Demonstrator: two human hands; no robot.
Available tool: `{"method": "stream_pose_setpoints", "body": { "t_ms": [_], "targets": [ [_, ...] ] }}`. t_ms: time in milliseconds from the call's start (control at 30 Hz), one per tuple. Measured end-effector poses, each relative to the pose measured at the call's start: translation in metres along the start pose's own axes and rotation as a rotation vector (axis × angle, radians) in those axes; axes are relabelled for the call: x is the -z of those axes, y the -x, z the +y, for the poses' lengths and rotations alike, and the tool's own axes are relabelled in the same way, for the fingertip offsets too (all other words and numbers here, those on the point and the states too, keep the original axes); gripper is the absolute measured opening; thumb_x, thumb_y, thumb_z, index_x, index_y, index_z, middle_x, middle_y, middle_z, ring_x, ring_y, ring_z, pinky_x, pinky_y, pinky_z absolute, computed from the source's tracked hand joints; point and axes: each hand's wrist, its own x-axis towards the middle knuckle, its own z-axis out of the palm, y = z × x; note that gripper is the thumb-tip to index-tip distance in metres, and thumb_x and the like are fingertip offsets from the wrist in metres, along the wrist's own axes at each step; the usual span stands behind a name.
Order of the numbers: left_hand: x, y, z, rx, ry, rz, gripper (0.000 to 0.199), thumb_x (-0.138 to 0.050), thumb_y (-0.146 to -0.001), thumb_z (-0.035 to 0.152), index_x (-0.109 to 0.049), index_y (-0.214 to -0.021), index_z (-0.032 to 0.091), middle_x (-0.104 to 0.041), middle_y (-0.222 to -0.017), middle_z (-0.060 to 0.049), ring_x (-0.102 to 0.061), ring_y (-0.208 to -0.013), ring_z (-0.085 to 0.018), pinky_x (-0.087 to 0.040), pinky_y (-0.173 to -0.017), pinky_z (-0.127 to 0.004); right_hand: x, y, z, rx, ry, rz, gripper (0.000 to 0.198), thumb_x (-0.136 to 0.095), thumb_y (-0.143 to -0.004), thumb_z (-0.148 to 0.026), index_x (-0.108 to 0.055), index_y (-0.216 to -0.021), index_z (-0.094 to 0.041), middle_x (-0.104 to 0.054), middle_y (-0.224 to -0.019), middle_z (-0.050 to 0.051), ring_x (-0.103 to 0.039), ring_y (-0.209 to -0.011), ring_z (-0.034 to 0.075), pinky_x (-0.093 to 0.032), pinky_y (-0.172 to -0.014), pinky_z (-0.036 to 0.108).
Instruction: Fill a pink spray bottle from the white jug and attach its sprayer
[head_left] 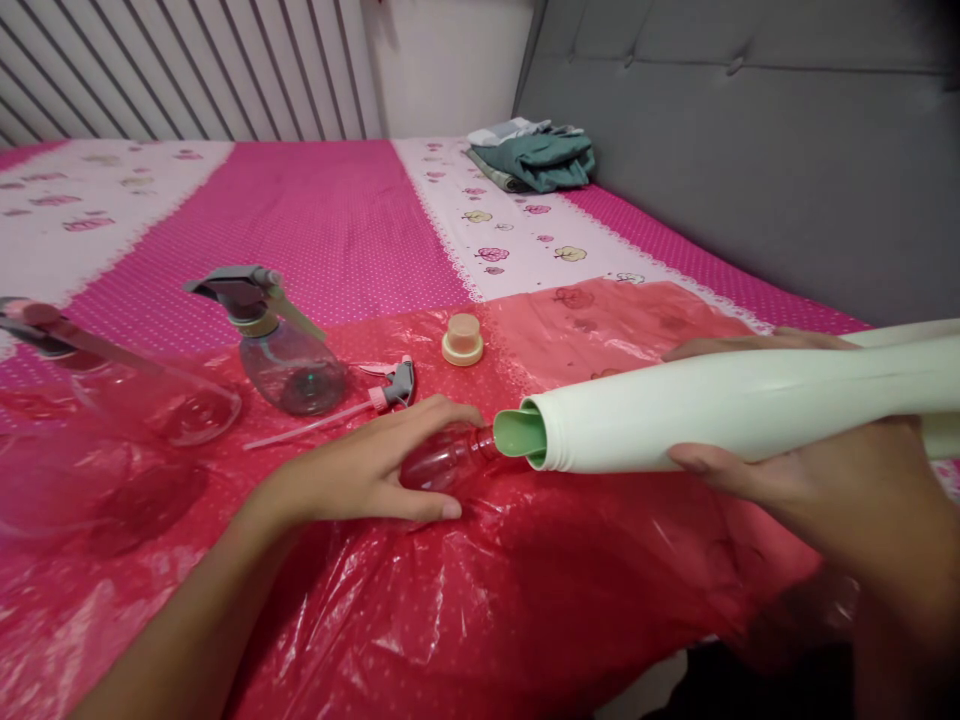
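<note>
Jug (637, 425), pale green, tipped nearly level before the person; its long axis runs from three to nine o'clock, mouth facing nine. A green spout (521, 433) projects from that mouth to the neck of a clear bottle (439, 468), which points between two and three; whether spout and neck touch cannot be told. The right hand (832, 490) is clamped round the jug, thumb on the near side, fingers across the far side, partly hidden by it. The left hand (367, 470) reaches in from eight o'clock, thumb and fingers closed about the bottle, covering much of it. Around the bottle: cap (463, 341) at twelve, sprayer (394, 388) near eleven, grey spray bottle (292, 370) at ten, pink spray bottle (184, 405) farther out. Beneath lies a red plastic sheet (465, 620); clothes (536, 158) lie beyond, between twelve and one.
</note>
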Motion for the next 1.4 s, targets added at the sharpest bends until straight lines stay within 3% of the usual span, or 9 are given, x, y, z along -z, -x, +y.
{"method": "stream_pose_setpoints", "body": {
  "t_ms": [1400],
  "targets": [
    [-0.0004,0.0001,-0.0007,0.002,-0.001,-0.004,0.067,-0.077,-0.1,0.064,-0.055,-0.151,0.025,-0.067,-0.147,-0.012,-0.067,-0.135,-0.035,-0.055,-0.115,-0.048,-0.0004,0.0006,0.0021,0.026,0.029,0.018,0.073,-0.044,-0.096,-0.092,-0.066,-0.137,-0.036,-0.073,-0.137,0.004,-0.065,-0.131,0.043,-0.045,-0.119,0.071]
  ]
}}
